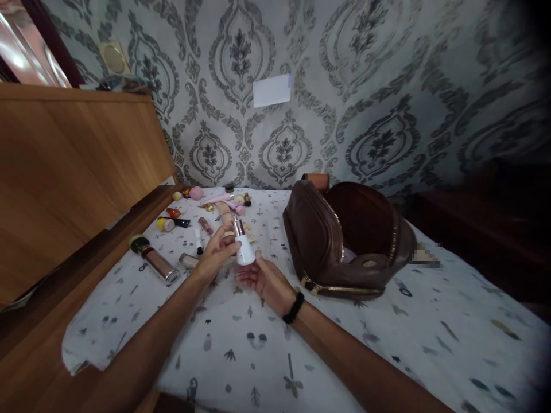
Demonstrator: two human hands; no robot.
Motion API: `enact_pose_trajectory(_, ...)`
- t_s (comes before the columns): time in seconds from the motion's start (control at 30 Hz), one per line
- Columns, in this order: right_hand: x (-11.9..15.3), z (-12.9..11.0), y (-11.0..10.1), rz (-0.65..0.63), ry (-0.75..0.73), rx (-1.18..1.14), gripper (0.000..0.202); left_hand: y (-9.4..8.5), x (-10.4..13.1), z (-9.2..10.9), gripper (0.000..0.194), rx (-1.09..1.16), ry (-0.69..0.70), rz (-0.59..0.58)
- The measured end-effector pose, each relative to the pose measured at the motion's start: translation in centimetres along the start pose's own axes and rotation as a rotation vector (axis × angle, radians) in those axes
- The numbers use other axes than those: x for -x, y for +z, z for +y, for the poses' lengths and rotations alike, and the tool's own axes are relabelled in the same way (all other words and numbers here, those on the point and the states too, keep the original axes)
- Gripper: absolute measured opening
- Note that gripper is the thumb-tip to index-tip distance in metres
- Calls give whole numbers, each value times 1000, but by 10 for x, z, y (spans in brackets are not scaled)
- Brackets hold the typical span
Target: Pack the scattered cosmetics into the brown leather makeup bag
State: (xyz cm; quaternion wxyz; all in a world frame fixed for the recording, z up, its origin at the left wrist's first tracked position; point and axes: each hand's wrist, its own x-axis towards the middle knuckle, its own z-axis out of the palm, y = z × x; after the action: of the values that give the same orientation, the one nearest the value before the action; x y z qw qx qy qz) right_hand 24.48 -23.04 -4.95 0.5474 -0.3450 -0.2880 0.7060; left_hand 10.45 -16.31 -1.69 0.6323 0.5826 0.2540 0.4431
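Observation:
A small white bottle [245, 253] with a shiny rose-metallic top is held in front of me, tilted slightly to the left. My left hand [216, 250] grips it from the left, fingers and thumb around its upper part. At its base, my right hand [270, 282] has the thumb against the lower right side and the fingers curled underneath. A black band circles my right wrist. Just beyond the left hand lie a small white tube [198, 240] with a black end and a reddish-brown tube [205, 225]. A flat clear-and-beige item [188, 261] is partly behind that hand.
An open brown zippered bag [316, 229] stands to the right. At left lies a brownish cylindrical bottle [159, 264] with a green top. Several small cosmetics, including a pink sponge [196, 193], are scattered at the back. A wooden cabinet [77, 183] borders the left.

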Motion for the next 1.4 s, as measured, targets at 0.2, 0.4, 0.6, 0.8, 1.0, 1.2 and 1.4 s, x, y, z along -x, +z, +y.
enact_pose_trajectory(0.2,5,-26,6,140,-428,425,41,5,4,10,45,-99,14,-61)
enact_pose_trajectory(0.4,15,-59,12,181,-685,806,30,11,8,9,40,-244,45,-179)
enact_pose_trajectory(0.6,16,-68,8,164,-672,906,28,12,12,7,35,-320,49,-277)
enact_pose_trajectory(0.8,14,-68,4,106,-642,903,22,11,13,5,31,-375,35,-300)
enact_pose_trajectory(1.0,28,-74,8,66,-663,1084,23,17,16,2,40,-396,-17,-289)
enact_pose_trajectory(1.2,57,-103,14,17,-727,1127,15,24,18,5,37,-311,-50,-272)
enact_pose_trajectory(1.4,93,-152,12,53,-814,909,24,26,17,3,39,-356,-115,-213)
